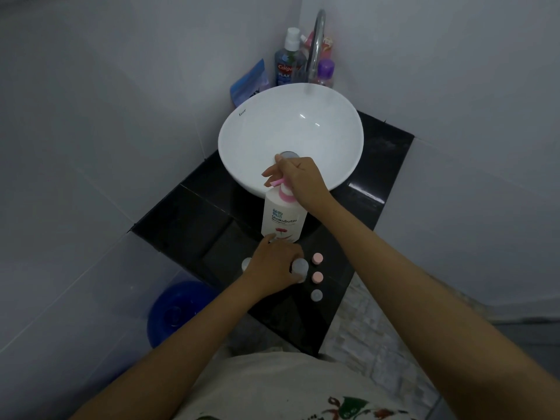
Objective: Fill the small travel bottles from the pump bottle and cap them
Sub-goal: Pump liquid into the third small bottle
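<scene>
A white pump bottle (283,218) with a pink pump head stands on the black counter (188,219) in front of the basin. My right hand (298,180) is closed over the pump head. Lower down, my left hand (274,266) grips a small clear travel bottle (300,266) that stands on the counter. Another clear travel bottle (246,263) peeks out left of that hand. To the right lie two pink caps (317,258) (317,277) and a pale clear cap (316,295).
A white round basin (333,140) sits behind the pump bottle, under a chrome tap (315,50). Mouthwash (286,63), a purple-capped bottle (325,72) and a blue pouch (250,83) stand in the corner. A blue bucket (177,310) is on the floor to the left.
</scene>
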`<state>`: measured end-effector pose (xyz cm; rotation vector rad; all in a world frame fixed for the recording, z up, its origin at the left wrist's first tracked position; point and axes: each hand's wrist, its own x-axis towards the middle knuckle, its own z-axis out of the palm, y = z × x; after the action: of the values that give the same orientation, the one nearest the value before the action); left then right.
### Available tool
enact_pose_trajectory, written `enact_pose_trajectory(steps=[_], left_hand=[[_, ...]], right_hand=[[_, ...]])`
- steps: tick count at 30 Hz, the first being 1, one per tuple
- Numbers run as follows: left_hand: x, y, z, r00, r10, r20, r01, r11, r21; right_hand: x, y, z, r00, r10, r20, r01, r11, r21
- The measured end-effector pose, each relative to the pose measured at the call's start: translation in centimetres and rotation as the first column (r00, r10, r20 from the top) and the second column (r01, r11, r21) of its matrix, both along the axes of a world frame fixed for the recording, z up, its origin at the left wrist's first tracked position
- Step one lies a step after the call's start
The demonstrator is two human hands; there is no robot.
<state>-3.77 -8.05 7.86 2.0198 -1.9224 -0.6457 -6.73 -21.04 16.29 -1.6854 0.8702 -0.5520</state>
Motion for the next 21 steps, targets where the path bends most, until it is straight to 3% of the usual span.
enact_pose_trajectory(steps=[2, 4, 8, 10, 21], left_hand=[[0.8, 0.5, 1.2, 0.969, 0.095, -0.228, -0.109, 0.993, -0.047], [1.9, 1.3, 2.5, 0.872, 0.197, -0.448, -0.236, 0.971, -0.031], [4.7, 2.1, 4.7, 0.691, 0.267, -0.672, -0.44, 0.893, -0.098], [5.8, 2.1, 5.6, 0.661, 0.259, -0.705, -0.48, 0.868, -0.131], [7.6, 1.4, 6.9, 0.717, 0.24, -0.654, -0.476, 0.855, -0.208]], right_hand=[[0.0, 0.0, 0.0, 1.0, -0.003, 0.0, 0.003, 1.0, 0.0], [0.1, 0.0, 0.0, 1.0, -0.007, 0.013, 0.007, 1.0, 0.006], [0.1, 0.2, 0.0, 1.0, -0.007, 0.027, 0.007, 1.0, -0.004], [0.1, 0.2, -0.1, 0.999, -0.009, 0.031, 0.009, 1.0, 0.005], [0.0, -0.1, -0.4, 1.0, -0.008, 0.011, 0.009, 1.0, -0.028]])
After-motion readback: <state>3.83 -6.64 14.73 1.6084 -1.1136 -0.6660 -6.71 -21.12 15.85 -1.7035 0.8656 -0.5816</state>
